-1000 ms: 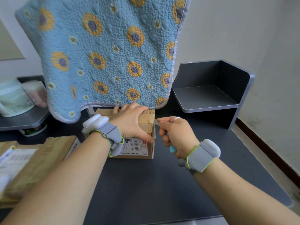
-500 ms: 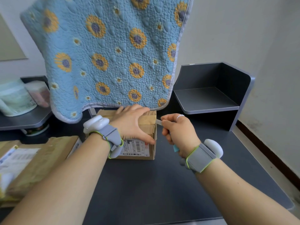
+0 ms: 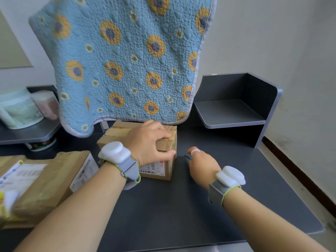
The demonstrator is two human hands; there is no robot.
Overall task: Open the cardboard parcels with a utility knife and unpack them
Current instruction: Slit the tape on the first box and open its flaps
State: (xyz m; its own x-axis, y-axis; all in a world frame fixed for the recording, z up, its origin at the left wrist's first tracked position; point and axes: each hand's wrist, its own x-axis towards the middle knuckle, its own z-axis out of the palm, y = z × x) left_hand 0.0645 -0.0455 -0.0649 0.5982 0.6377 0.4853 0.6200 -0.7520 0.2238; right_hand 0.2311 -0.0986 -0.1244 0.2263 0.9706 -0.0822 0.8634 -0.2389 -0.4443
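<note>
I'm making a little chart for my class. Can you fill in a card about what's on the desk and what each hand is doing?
small box: cardboard parcel on the dark desk, tape still across its top
left hand: pressed on top of the small box
right hand: beside the box, off it, closed on a mostly hidden knife
big parcel: at left, with a white label
behind: flowered blue quilt hanging; grey shelf at right

A left hand (image 3: pixel 149 142) presses down on a small cardboard box (image 3: pixel 163 171) near the back edge of a dark desk (image 3: pixel 181 215). The right hand (image 3: pixel 203 166), beside the box, grips a knife (image 3: pixel 188 157). Larger parcels (image 3: pixel 45 180) lie at the left edge.
</note>
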